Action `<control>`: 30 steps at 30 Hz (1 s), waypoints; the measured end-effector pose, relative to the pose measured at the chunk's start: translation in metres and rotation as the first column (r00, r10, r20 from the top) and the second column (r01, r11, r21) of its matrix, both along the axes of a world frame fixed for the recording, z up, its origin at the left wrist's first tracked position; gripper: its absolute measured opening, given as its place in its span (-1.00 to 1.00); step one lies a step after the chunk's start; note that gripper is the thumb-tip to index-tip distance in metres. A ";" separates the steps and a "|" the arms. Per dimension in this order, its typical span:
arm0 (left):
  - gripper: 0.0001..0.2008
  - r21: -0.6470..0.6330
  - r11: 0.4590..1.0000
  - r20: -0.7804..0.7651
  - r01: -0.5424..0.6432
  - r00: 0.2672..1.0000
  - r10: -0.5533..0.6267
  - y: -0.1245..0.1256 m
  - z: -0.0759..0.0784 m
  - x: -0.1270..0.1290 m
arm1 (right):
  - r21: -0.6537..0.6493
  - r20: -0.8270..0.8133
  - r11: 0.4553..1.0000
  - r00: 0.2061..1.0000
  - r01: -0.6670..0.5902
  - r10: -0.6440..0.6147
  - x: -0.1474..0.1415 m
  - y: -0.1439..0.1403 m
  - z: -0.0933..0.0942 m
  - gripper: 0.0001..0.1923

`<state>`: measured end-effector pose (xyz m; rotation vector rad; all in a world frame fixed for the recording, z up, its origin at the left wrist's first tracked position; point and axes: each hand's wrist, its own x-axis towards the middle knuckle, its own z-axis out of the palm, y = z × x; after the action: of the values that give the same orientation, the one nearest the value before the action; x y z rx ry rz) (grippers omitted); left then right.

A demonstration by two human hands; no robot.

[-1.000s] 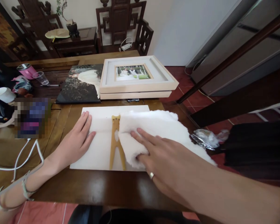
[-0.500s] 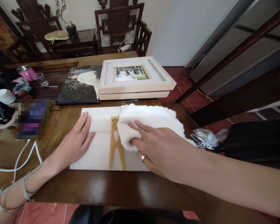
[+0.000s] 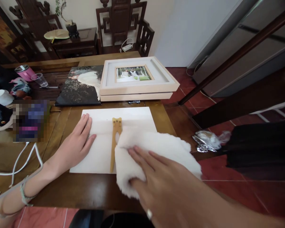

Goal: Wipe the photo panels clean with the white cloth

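A white board (image 3: 123, 118) lies flat on the wooden table (image 3: 80, 190), with a yellow cat-shaped wooden stand (image 3: 115, 133) fixed down its middle. My left hand (image 3: 77, 142) rests flat and open on the board's left edge. My right hand (image 3: 156, 177) presses a fluffy white cloth (image 3: 161, 147) onto the near right part of the board, down at the table's front edge. The cloth covers the lower right leg of the stand and hangs past the table's right side.
Two stacked photo frames (image 3: 137, 79) and a dark photo print (image 3: 82, 85) lie beyond the board. A pink cup (image 3: 25, 72), a clear glass (image 3: 41, 79) and a white bowl (image 3: 1, 96) stand at the far left. White cables (image 3: 23, 158) trail near my left wrist. A crumpled plastic wrapper (image 3: 207, 139) lies off the table to the right.
My right hand slid the cloth away from me up the board, then drew it back toward me to the near edge. My left hand stayed in place on the board.
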<state>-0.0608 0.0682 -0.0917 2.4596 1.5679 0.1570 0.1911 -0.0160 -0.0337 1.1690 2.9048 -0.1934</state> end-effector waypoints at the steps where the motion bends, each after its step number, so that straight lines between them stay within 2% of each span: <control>1: -0.35 -0.002 1.000 0.003 -0.001 1.000 0.001 0.000 0.000 0.000 | -0.023 0.037 0.999 0.999 0.027 -0.027 -0.002 0.008 0.001 -0.78; 6: -0.32 -0.014 1.000 -0.020 -0.008 1.000 0.008 -0.001 0.002 0.000 | -0.097 0.288 0.983 0.950 0.156 -0.122 -0.012 0.056 0.004 -0.58; 9: -0.32 -0.015 1.000 -0.023 -0.007 1.000 0.006 -0.001 0.003 0.000 | -0.100 0.339 0.982 0.933 0.159 -0.117 -0.016 0.061 0.004 -0.49; 11: -0.32 -0.011 1.000 -0.016 -0.006 1.000 0.006 -0.001 0.002 0.000 | -0.115 0.317 0.985 0.944 0.130 -0.088 -0.015 0.048 0.001 -0.56; 14: -0.32 -0.002 1.000 -0.010 -0.003 1.000 0.003 0.000 0.001 0.000 | -0.075 0.151 0.997 0.988 0.029 -0.018 -0.007 0.009 -0.011 -0.77; 17: -0.32 0.002 1.000 -0.010 -0.002 1.000 0.002 0.001 0.000 0.000 | 0.039 -0.017 0.999 1.000 -0.007 0.008 0.004 -0.028 -0.026 -0.76; 20: -0.32 -0.002 1.000 -0.016 -0.009 1.000 0.009 0.000 0.000 0.000 | 0.032 -0.047 0.999 0.999 -0.016 0.018 0.010 -0.039 -0.029 -0.81; 22: -0.31 -0.005 1.000 -0.018 -0.011 1.000 0.011 0.000 0.000 -0.001 | -0.031 -0.055 0.999 0.998 -0.043 0.041 0.009 -0.027 -0.020 -0.83; 24: -0.31 -0.006 1.000 -0.020 -0.008 1.000 0.008 0.000 0.000 -0.001 | -0.152 0.006 0.988 1.000 -0.017 0.018 0.007 -0.004 -0.005 -0.76; 26: -0.31 -0.006 1.000 -0.022 -0.003 1.000 0.003 0.000 0.000 -0.001 | -0.227 0.160 0.966 0.983 0.122 -0.086 0.007 0.023 0.008 -0.68; 28: -0.31 -0.005 1.000 -0.023 -0.004 1.000 0.004 0.000 0.001 -0.001 | -0.193 0.225 0.964 0.965 0.182 -0.137 0.012 0.047 0.015 -0.63; 30: -0.31 -0.009 1.000 -0.023 -0.005 1.000 0.005 -0.001 0.002 0.000 | -0.126 0.241 0.974 0.958 0.189 -0.155 0.020 0.065 0.013 -0.64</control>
<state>-0.0608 0.0676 -0.0900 2.4596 1.5809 0.1225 0.2115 0.0488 -0.0210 1.3219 2.5434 -0.2515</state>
